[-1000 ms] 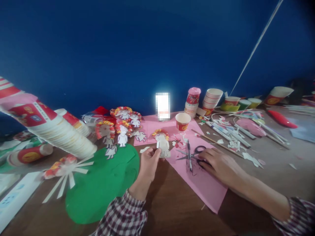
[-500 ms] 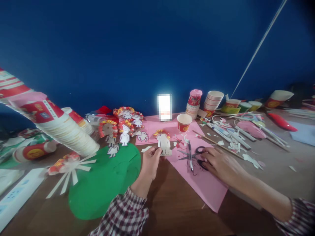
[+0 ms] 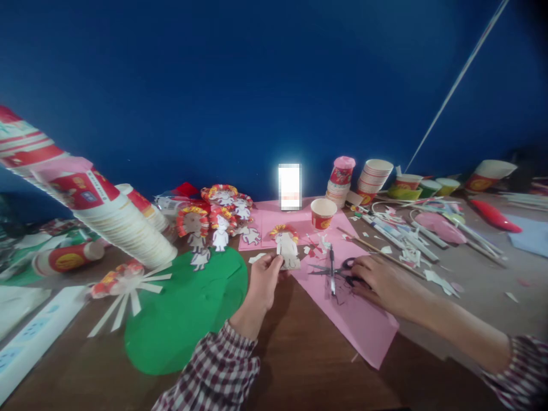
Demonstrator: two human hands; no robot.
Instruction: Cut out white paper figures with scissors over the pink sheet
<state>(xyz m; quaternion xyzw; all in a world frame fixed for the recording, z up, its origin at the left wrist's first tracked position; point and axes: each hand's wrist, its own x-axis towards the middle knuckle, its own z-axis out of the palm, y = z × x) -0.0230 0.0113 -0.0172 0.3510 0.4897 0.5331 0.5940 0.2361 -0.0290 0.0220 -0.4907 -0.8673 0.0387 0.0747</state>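
A small cut-paper figure [image 3: 289, 254] with a red and yellow ruffled mane is pinched at its lower edge by my left hand [image 3: 264, 282], in the middle of the view. My right hand [image 3: 385, 281] has its fingers curled at the black handle loops of the scissors [image 3: 319, 271], whose blades lie parted over the pink paper [image 3: 368, 328]. A pen [image 3: 332, 265] lies across the blades. Similar figures with ruffled manes [image 3: 194, 225] stand or lie left of my left hand. The green paper sheet [image 3: 184, 325] is beside my left forearm.
A long stack of paper cups [image 3: 124, 228] leans at the left, above a white power strip [image 3: 38, 342]. One paper cup [image 3: 323, 214] stands on pink paper. Markers [image 3: 394, 234], paper scraps and a thin stick [image 3: 377, 248] are spread right; more cup stacks [image 3: 371, 180] line the wall.
The view has shifted slightly, so everything appears a little further right. My left hand still pinches the paper figure, and my right hand remains at the scissors handles.
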